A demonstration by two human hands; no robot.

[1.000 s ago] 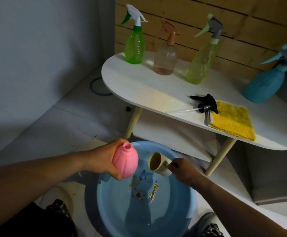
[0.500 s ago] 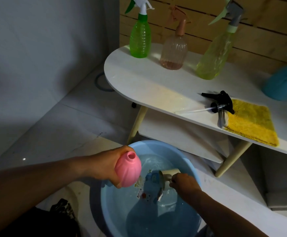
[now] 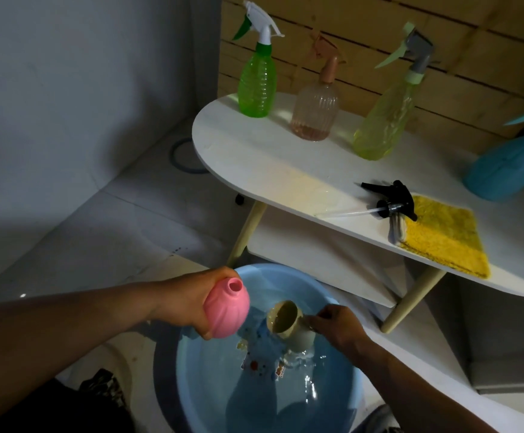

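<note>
left hand point(image 3: 185, 301) curled round pink bulbous plastic bottle point(image 3: 228, 310), open neck up, over left rim of round light-blue plastic basin point(image 3: 254, 273) | right hand point(image 3: 335, 326) pinches handle of beige plastic cup point(image 3: 289, 323), mouth tilted toward bottle, just above basin water | black trigger spray head point(image 3: 392, 200) lies on white oval surface point(image 3: 270, 160) at edge of yellow cloth point(image 3: 442, 232)

No text, brand, number or sign can be read. The only print in view is a cartoon decal point(image 3: 264, 351) on the floor of the blue basin point(image 3: 285, 282), at about 6 o'clock in the head view. It lies under rippling water, and its small coloured marks are too broken and blurred to spell out.
</note>
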